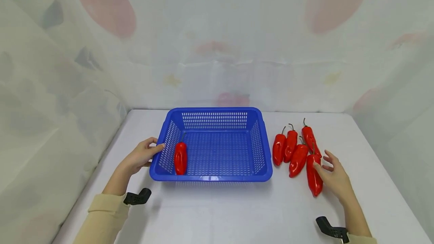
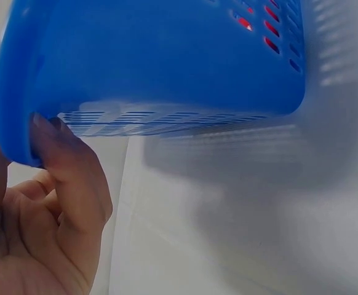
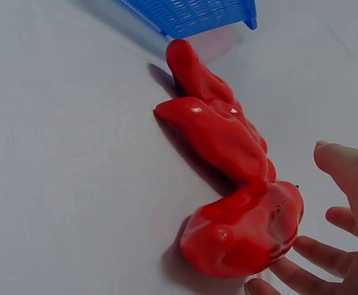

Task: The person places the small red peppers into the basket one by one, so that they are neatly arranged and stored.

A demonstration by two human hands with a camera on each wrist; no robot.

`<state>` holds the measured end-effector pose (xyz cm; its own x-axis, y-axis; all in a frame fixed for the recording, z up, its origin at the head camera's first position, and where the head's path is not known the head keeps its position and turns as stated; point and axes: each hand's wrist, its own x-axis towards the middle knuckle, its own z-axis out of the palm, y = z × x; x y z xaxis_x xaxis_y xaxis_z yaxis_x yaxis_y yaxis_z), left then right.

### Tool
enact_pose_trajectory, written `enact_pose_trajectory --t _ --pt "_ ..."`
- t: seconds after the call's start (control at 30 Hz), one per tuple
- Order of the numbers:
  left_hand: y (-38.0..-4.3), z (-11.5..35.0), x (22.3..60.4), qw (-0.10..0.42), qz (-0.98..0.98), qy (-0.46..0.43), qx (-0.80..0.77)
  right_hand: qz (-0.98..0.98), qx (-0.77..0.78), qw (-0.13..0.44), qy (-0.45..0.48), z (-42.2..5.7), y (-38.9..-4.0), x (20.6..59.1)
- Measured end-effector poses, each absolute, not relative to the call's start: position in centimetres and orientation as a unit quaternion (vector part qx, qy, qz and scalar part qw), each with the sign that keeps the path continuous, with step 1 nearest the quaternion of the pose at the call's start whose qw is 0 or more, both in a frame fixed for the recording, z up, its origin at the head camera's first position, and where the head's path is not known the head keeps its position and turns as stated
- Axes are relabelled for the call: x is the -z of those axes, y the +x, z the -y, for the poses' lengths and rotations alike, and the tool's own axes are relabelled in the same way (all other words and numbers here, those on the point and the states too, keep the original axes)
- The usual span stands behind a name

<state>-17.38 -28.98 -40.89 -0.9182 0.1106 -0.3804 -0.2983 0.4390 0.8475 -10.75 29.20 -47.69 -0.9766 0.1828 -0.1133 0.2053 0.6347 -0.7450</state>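
Observation:
My left hand (image 1: 140, 155) grips the left rim of a blue plastic basket (image 1: 211, 178), thumb on top. In the left wrist view, the fingers (image 2: 77, 178) curl beneath that rim. One red pepper (image 1: 181, 159) lies inside the basket along its left side, stem pointing away. On the right, my right hand (image 1: 335, 178) is beside the nearest loose red pepper (image 1: 314, 180), its fingers spread and loosely bent. The right wrist view shows thumb and fingers apart, fingertips right at that pepper's (image 3: 243, 233) side, not closed round it.
Several more red peppers (image 1: 298, 160) lie close together between the basket and my right hand, stems pointing away. White cloth covers the table (image 1: 217, 217). A patterned curtain (image 1: 217, 48) hangs behind the table and along both sides.

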Motion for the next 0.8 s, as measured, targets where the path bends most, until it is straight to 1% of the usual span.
enact_pose_trajectory --t 0.33,0.8 --pt "-17.0 29.2 40.8 0.196 -0.828 -0.064 -0.522 -0.908 0.39 0.067 0.136 -28.1 -10.3 47.8" --pt "-17.5 29.1 41.3 0.193 -0.824 -0.059 -0.529 -0.916 0.372 0.062 0.136 -27.9 -10.5 47.9"
